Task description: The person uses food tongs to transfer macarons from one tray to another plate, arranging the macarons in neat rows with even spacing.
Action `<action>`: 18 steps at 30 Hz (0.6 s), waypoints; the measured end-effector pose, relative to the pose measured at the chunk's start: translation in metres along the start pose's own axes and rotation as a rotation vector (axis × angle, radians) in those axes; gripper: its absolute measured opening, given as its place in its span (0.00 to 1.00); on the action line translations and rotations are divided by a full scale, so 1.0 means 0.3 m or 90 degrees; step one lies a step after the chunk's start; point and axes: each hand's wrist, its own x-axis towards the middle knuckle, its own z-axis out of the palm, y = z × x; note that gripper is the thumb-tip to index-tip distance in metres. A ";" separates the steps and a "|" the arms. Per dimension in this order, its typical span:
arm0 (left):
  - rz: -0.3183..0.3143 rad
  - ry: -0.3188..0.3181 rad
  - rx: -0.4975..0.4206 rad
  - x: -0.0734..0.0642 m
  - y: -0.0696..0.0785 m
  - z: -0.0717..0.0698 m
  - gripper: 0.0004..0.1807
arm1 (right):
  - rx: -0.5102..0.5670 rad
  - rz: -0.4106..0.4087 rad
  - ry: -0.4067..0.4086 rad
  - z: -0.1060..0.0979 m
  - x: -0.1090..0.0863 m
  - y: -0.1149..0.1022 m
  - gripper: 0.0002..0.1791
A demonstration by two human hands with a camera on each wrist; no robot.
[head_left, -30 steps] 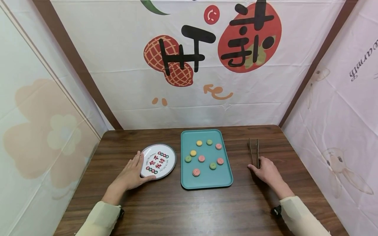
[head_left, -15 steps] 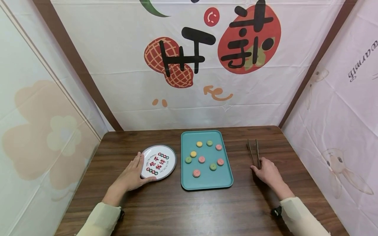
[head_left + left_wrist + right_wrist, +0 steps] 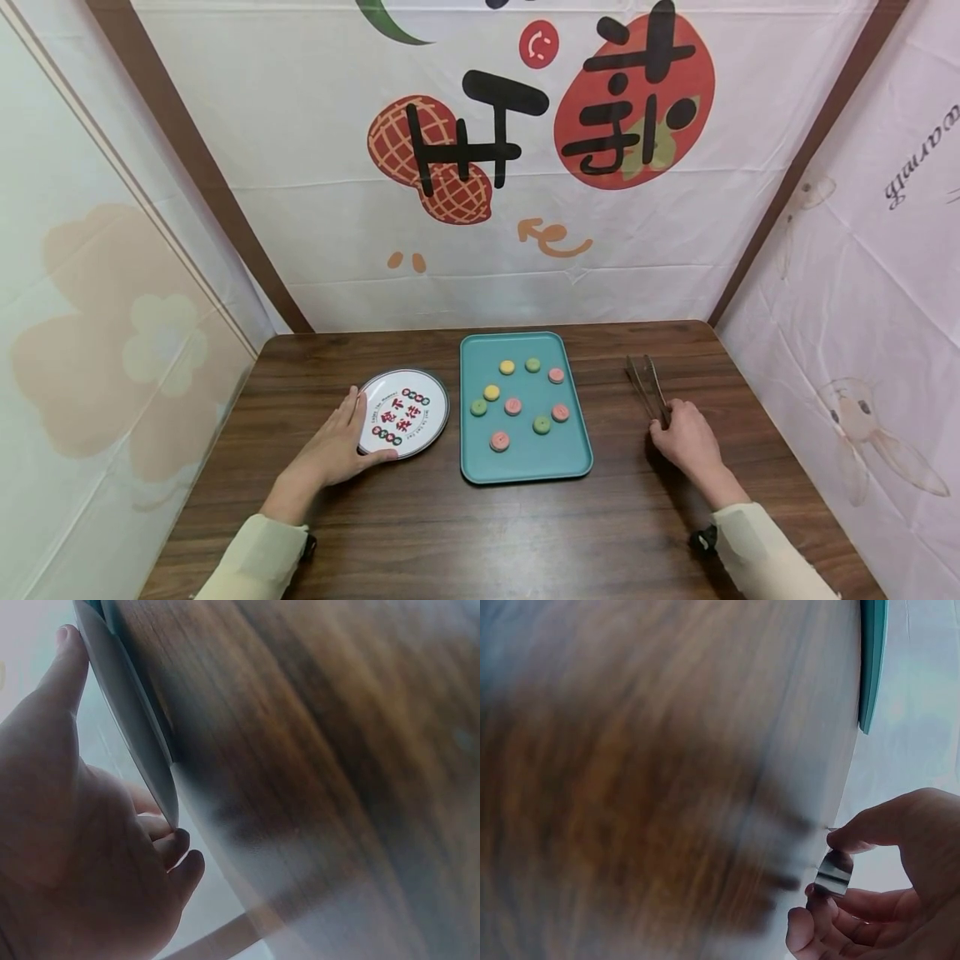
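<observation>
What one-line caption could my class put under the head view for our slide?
Left hand touching a printed plate, right hand holding tongs, macarons on the teal tray between.

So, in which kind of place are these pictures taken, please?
Probably a small staged booth: creased printed sheets rise on three sides of a wood-grain table, which bears a teal tray of macarons.

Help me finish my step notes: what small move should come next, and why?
Probably move the tongs left over the tray: the right hand holds them spread and empty, and the small round pieces all lie on the tray, while the plate, touched at its edge by the left hand, bears none.
</observation>
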 end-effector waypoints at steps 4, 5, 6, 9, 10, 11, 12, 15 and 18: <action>-0.005 -0.006 -0.001 -0.003 0.004 -0.003 0.73 | 0.010 -0.006 0.008 -0.004 0.001 0.003 0.27; -0.007 -0.008 -0.001 -0.004 0.005 -0.003 0.73 | 0.013 -0.007 0.009 -0.006 -0.001 0.003 0.27; -0.008 -0.009 -0.001 -0.005 0.005 -0.003 0.73 | 0.016 -0.004 0.007 -0.009 -0.001 0.002 0.26; -0.010 -0.009 -0.002 -0.007 0.007 -0.003 0.73 | 0.014 0.014 0.002 -0.022 -0.001 -0.005 0.27; -0.010 -0.009 -0.002 -0.007 0.006 -0.003 0.73 | 0.012 0.022 -0.001 -0.024 -0.002 -0.005 0.28; -0.009 -0.008 -0.002 -0.007 0.006 -0.003 0.73 | 0.013 0.032 -0.006 -0.028 -0.002 -0.007 0.29; -0.008 -0.007 -0.001 -0.006 0.005 -0.003 0.73 | 0.014 0.040 -0.011 -0.031 -0.001 -0.009 0.29; -0.006 -0.008 0.000 -0.006 0.004 -0.002 0.73 | 0.022 0.046 -0.012 -0.030 0.001 -0.003 0.30; -0.007 -0.008 0.002 -0.006 0.005 -0.001 0.73 | 0.043 0.043 -0.007 -0.029 0.008 0.002 0.30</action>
